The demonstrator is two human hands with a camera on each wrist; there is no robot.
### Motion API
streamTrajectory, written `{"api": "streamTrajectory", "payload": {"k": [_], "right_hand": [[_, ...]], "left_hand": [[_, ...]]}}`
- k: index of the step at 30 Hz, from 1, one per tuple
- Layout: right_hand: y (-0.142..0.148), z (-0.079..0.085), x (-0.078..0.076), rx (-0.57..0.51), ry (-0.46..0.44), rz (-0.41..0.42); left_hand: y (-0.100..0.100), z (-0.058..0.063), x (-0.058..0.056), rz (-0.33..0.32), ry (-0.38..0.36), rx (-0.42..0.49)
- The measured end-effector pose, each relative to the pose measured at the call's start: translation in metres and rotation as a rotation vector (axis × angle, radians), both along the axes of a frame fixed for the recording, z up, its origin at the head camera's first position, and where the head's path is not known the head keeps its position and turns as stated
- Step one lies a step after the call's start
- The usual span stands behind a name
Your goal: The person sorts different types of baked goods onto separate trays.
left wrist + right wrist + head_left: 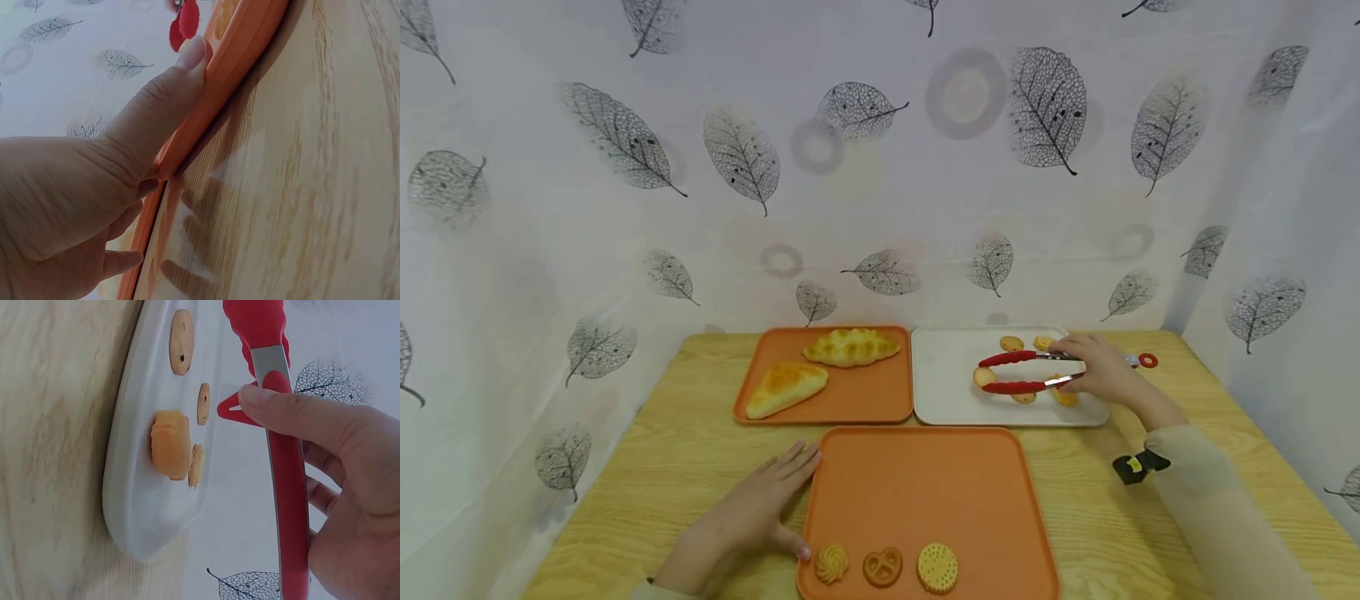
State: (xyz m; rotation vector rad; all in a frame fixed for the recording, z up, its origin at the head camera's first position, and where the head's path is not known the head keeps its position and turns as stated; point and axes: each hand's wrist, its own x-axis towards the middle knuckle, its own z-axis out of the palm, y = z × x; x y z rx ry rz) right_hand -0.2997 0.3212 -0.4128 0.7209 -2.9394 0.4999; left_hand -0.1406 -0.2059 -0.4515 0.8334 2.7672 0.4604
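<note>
My right hand (1097, 367) grips a pair of red-tipped metal tongs (287, 506) over the white tray (943, 392). Between the tong tips in the head view is a small round cookie (984, 377). Several other cookies lie on that tray, among them a flat one with dark specks (182, 344) and a thick orange-brown piece (170, 445). Along the left rim of the front orange tray (925, 492), my left hand (752, 508) rests with fingers extended and thumb at the edge. A swirl cookie (832, 564), a pretzel cookie (882, 567) and a round dotted cookie (937, 568) line its near side.
Behind, to the left, another orange tray (857, 400) carries a croissant (852, 347) and a triangular pastry (787, 389). All three trays stand close together on a wooden table (655, 433). A leaf-patterned curtain (880, 208) hangs behind and at both sides.
</note>
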Motion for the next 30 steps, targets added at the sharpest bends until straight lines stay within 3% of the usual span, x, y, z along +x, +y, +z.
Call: {"api": "streamTrajectory", "payload": {"k": [12, 24, 30], "right_hand": [[-0.018, -0.005, -0.027, 0.057, -0.013, -0.209], [-0.036, -0.003, -0.034, 0.070, -0.074, -0.338], [-0.043, -0.002, -0.035, 0.065, -0.089, -0.363]], "left_hand": [[-0.001, -0.001, -0.002, 0.011, -0.017, -0.011], [0.001, 0.002, -0.001, -0.003, -0.012, 0.003], [0.001, 0.000, -0.001, 0.006, -0.001, 0.006]]}}
